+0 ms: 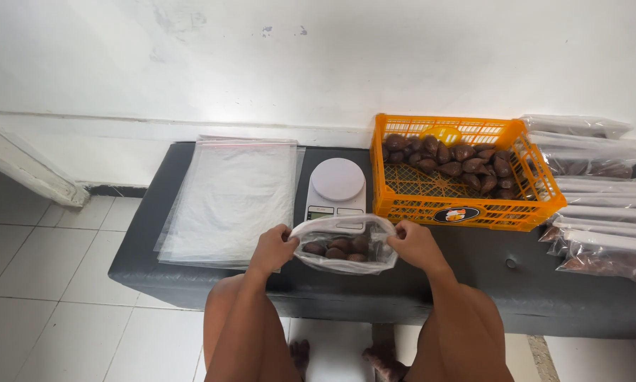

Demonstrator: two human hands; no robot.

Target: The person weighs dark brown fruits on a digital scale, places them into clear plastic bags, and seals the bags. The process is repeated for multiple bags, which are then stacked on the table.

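Observation:
My left hand (273,247) and my right hand (413,242) each pinch one side of the mouth of a clear plastic bag (346,265), holding it spread wide over the front of a dark bench (155,269). Several brown scaly fruits (337,247) lie inside the bag. Just behind the bag stands a small white kitchen scale (337,185) with a round plate. To its right sits an orange plastic crate (466,209) with more of the same brown fruits (449,159) and a yellow object at the back.
A stack of empty clear bags (229,198) lies flat on the bench's left part. Filled, sealed bags (601,212) are piled at the right end. A white wall rises behind, white floor tiles spread to the left, and my knees and feet show below.

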